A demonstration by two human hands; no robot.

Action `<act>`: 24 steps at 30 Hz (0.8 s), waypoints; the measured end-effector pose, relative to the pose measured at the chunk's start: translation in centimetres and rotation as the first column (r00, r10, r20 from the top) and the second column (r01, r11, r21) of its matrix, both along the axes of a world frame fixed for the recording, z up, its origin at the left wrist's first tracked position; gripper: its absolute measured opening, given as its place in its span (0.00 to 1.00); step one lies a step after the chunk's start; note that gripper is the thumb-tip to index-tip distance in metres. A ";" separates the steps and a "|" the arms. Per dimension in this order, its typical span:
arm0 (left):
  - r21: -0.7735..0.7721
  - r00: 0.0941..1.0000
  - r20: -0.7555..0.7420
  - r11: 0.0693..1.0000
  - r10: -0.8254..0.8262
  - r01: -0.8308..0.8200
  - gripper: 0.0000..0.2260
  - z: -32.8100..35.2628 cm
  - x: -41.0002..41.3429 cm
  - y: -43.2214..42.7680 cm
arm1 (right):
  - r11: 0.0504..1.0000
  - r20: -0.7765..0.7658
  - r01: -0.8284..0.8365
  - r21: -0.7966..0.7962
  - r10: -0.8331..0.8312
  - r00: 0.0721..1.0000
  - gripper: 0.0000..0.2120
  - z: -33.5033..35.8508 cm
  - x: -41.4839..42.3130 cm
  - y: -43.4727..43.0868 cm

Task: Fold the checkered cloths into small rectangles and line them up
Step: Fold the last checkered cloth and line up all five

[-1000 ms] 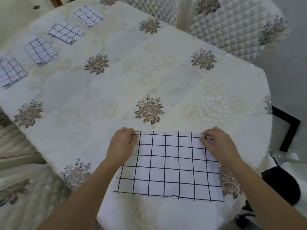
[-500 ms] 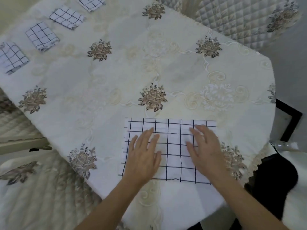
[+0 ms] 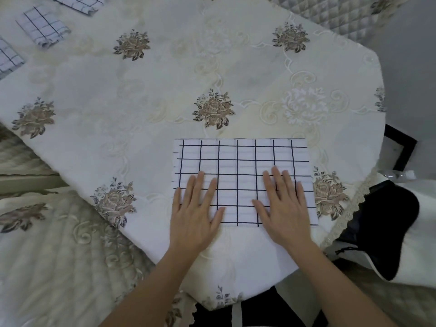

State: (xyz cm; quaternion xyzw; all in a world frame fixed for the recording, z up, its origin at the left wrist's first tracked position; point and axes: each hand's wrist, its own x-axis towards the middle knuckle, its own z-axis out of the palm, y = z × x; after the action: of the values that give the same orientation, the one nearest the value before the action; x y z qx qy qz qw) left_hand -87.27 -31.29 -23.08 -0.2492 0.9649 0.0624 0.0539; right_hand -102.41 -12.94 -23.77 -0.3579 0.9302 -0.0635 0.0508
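A white cloth with a black grid (image 3: 240,161) lies flat as a wide rectangle near the table's front edge. My left hand (image 3: 197,213) rests on its near left part with straight, spread fingers. My right hand (image 3: 282,206) presses flat on its near right part, fingers straight too. Three small folded checkered cloths lie in a row at the far left: one (image 3: 43,27), one (image 3: 80,3) cut by the top edge, and one (image 3: 7,57) cut by the left edge.
The table wears a cream embroidered cloth with brown rose motifs (image 3: 213,109). Quilted chairs stand at the far right (image 3: 335,17) and near left (image 3: 47,256). A dark bag (image 3: 382,223) sits off the table's right edge.
Both hands let go of the cloth's far corners and came flat onto it, then slid toward its near edge. The view tilted down, pushing the folded cloths toward the top left.
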 end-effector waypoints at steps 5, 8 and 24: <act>0.031 0.998 0.003 0.998 0.062 -0.062 0.30 0.1 2.8 -0.6 | 0.994 0.028 0.107 0.014 -0.108 0.994 0.35 0.1 -1.8 2.6; 0.011 0.996 -0.011 0.996 0.094 -0.094 0.29 0.5 3.2 -0.4 | 0.994 0.026 0.108 -0.001 -0.108 0.994 0.34 0.2 -2.0 2.4; -0.038 0.996 -0.090 0.999 -0.020 0.017 0.29 -0.4 -0.6 -2.0 | 0.998 0.025 0.059 -0.023 -0.059 0.998 0.34 -0.3 -3.2 1.0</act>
State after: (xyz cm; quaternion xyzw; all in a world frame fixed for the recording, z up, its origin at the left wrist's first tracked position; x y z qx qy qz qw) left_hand -87.83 -33.27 -23.50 -0.2382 0.9696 0.0553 0.0060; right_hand -105.60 -11.99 -24.05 -0.3302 0.9388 -0.0803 0.0562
